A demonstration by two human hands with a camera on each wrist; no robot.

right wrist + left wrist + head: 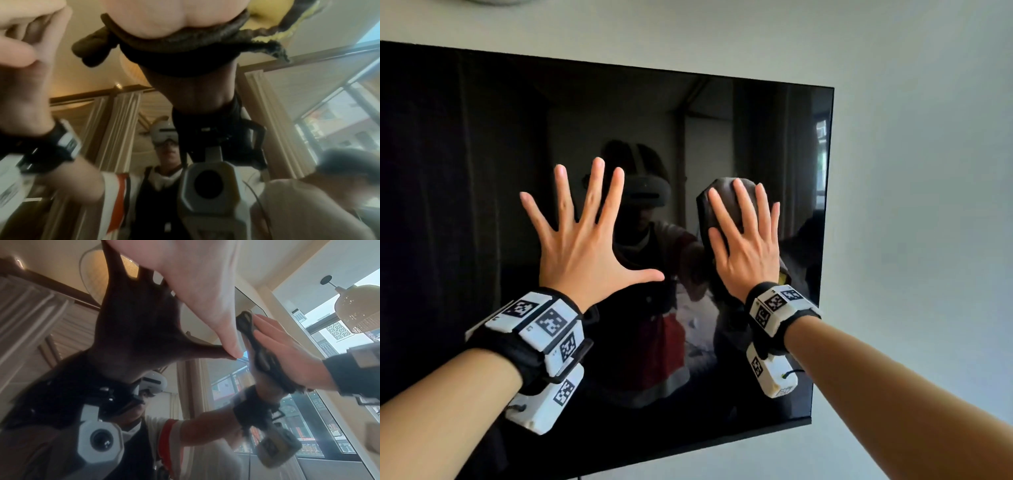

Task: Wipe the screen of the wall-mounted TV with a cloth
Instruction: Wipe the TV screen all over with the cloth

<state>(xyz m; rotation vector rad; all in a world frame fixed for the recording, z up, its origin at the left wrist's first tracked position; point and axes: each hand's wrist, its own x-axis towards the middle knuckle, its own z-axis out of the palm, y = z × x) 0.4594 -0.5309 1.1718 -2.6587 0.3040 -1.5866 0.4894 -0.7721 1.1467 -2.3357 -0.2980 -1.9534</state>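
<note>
Left hand (585, 253) flat on TV screen (482, 171), fingers (595, 185) splayed wide, holding nothing. Right hand (748, 246) presses dark cloth (722, 192) against the screen with straight fingers, right of centre. Right screen edge near the cloth; broad dark glass lies to the left and above.

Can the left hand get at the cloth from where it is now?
Probably yes: the left hand is spread on the screen right beside the cloth, nothing between them, though the right hand covers most of it.
</note>
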